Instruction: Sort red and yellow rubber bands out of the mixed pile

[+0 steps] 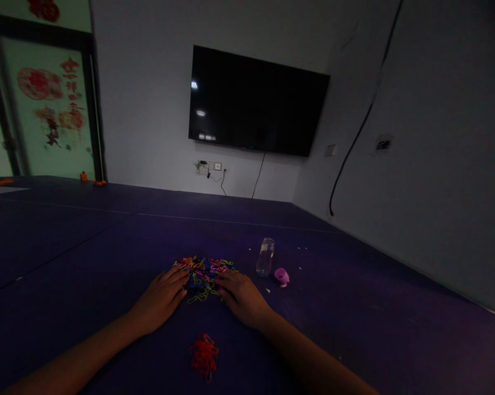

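Note:
A spread of mixed-colour paper clips [204,274] lies on the dark purple table [148,236], with yellow, blue, pink and red ones among them. My left hand [163,296] rests on its left side, fingers stretched out over the edge of the clips. On the right side, my right hand [243,296] lies with its fingertips on the clips. Both hands are open, palms down. Nearer to me, between my forearms, sits a small heap of red paper clips [205,354].
A clear bottle [265,258] stands uncapped right of the clips, beside a pink lid [282,276]. Small white scraps [268,291] dot the tabletop there. A black television [258,101] hangs on the far wall. Orange objects [99,182] sit at the far left edge.

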{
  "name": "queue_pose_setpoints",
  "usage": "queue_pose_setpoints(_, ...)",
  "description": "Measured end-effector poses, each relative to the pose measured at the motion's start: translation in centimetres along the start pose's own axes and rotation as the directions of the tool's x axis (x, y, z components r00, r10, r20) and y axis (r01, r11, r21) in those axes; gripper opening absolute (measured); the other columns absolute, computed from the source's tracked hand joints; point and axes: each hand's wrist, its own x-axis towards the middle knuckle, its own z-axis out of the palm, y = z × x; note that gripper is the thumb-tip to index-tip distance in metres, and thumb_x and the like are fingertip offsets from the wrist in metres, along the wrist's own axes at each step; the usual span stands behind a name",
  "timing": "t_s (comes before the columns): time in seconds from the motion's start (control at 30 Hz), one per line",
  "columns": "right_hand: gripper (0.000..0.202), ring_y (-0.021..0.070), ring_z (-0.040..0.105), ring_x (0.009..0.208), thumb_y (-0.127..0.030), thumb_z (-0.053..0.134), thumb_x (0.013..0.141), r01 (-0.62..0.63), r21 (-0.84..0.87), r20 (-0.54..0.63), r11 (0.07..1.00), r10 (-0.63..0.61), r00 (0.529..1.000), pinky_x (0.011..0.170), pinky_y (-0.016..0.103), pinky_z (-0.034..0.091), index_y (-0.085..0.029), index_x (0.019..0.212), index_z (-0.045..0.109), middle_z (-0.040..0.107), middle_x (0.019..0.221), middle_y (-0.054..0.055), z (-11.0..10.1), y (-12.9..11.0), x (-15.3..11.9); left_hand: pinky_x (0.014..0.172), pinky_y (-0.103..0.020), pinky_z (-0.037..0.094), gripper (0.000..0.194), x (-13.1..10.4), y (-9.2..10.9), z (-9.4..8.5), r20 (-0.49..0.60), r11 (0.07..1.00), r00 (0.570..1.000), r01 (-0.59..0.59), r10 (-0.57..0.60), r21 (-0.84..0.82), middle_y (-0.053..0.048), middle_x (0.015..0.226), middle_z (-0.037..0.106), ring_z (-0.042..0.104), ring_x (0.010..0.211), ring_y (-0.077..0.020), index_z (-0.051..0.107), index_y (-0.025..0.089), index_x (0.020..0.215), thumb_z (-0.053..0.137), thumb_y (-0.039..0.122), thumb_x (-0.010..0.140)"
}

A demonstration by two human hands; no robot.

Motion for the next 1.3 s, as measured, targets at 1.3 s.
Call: queue_pose_setpoints(1.3, 0.017, 0.0141, 0.061, 0.065, -0.016, 0.044, 0.087, 0.476, -0.316, -0.302, 0.821, -0.563, 0.770, 0.055, 0.025, 0.048, -0.014, 0.090, 0.060, 0.068, 0.081, 0.006, -0.2, -3.3, -0.8, 0.091, -0.040, 0.047, 0.051, -1.5, 4.2, -2.7, -0.255, 0.729, 0.697, -0.682, 0.670, 0.054, -0.013, 0.109, 0.064, 0.056, 0.104, -0.0220, 0.039, 0.014, 0.135, 0.034, 0.002, 0.086)
